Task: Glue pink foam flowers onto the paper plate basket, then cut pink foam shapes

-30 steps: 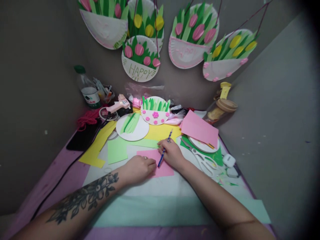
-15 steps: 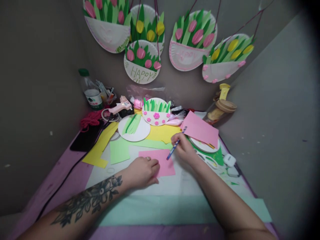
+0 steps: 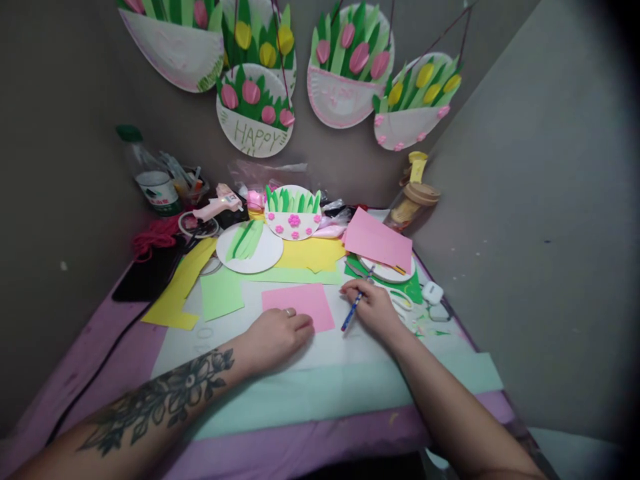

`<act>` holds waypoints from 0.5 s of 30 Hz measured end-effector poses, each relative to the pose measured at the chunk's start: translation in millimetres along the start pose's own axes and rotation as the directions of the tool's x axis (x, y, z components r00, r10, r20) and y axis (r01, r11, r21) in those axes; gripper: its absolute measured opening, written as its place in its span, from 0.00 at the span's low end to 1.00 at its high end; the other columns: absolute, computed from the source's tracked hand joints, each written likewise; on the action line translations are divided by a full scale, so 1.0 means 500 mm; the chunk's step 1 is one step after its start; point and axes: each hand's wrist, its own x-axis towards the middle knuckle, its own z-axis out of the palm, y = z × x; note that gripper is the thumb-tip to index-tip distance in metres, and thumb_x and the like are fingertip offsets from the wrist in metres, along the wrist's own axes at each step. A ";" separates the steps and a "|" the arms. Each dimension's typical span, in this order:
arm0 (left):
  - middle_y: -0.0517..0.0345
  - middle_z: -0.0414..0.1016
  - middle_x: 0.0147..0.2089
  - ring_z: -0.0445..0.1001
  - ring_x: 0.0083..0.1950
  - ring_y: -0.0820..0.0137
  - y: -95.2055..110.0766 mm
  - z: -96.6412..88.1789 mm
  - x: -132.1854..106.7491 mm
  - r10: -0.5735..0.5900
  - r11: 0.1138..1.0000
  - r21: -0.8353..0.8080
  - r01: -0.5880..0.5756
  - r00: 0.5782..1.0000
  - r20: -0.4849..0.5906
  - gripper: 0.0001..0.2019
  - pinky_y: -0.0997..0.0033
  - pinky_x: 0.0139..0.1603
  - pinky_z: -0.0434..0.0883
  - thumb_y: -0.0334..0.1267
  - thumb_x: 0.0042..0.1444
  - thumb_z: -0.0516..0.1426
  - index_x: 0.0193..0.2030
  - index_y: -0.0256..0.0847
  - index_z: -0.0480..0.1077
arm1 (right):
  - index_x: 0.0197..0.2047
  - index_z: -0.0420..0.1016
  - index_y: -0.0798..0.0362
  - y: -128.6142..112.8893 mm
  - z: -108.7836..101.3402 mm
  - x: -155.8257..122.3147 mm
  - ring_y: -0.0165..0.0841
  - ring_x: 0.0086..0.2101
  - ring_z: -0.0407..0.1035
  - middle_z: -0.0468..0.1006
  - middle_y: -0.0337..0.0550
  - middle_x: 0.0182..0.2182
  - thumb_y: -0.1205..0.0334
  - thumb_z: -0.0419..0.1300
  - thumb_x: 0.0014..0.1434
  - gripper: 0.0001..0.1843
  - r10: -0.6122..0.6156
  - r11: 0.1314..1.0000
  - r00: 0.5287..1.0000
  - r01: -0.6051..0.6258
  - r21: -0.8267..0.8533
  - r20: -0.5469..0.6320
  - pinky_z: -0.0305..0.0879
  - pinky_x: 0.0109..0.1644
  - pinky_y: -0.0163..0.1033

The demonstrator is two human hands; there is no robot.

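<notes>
A small pink paper sheet [image 3: 300, 301] lies on the white table cover. My left hand [image 3: 276, 335], fingers curled, rests on the sheet's near edge and pins it down. My right hand [image 3: 371, 308] sits just right of the sheet, closed on a blue pencil [image 3: 350, 313] whose tip points toward the sheet's right corner. White-handled scissors [image 3: 400, 298] lie right beside my right hand.
Yellow and light green paper sheets [image 3: 220, 293], a paper plate with green strips [image 3: 250, 247], a decorated half plate [image 3: 293, 217], a pink glue gun [image 3: 216, 207], a larger pink sheet [image 3: 377, 240], a bottle [image 3: 150, 177] and a jar [image 3: 413, 200] crowd the back. Flower-plate crafts [image 3: 255, 110] hang on the wall.
My right hand has lifted the pencil off the pink sheet and moved right, to beside the scissors. My left hand stays on the sheet. The camera view has shifted a little.
</notes>
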 end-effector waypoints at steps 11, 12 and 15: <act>0.49 0.75 0.40 0.71 0.36 0.64 0.016 0.006 0.013 -0.005 0.994 0.112 -0.010 0.991 0.132 0.10 0.66 0.30 0.68 0.31 0.60 0.51 0.46 0.36 0.69 | 0.31 0.61 0.49 -0.005 0.099 0.049 0.32 0.24 0.66 0.72 0.34 0.24 0.59 0.59 0.48 0.10 0.227 0.958 0.974 -0.222 0.182 -0.006 0.60 0.29 0.36; 0.48 0.75 0.40 0.71 0.35 0.63 0.019 0.005 0.013 -0.013 0.992 0.124 -0.005 0.990 0.143 0.10 0.66 0.29 0.68 0.30 0.60 0.51 0.46 0.36 0.69 | 0.30 0.61 0.49 -0.008 0.102 0.050 0.32 0.24 0.65 0.71 0.34 0.24 0.60 0.59 0.47 0.09 0.220 0.962 0.975 -0.214 0.170 -0.016 0.60 0.28 0.36; 0.48 0.74 0.38 0.71 0.35 0.63 0.021 0.000 0.011 -0.032 0.986 0.165 0.007 0.989 0.145 0.09 0.66 0.29 0.68 0.29 0.59 0.51 0.44 0.34 0.69 | 0.28 0.61 0.49 -0.015 0.112 0.052 0.31 0.23 0.63 0.68 0.33 0.22 0.63 0.58 0.46 0.07 0.198 0.969 0.979 -0.188 0.162 -0.046 0.58 0.28 0.35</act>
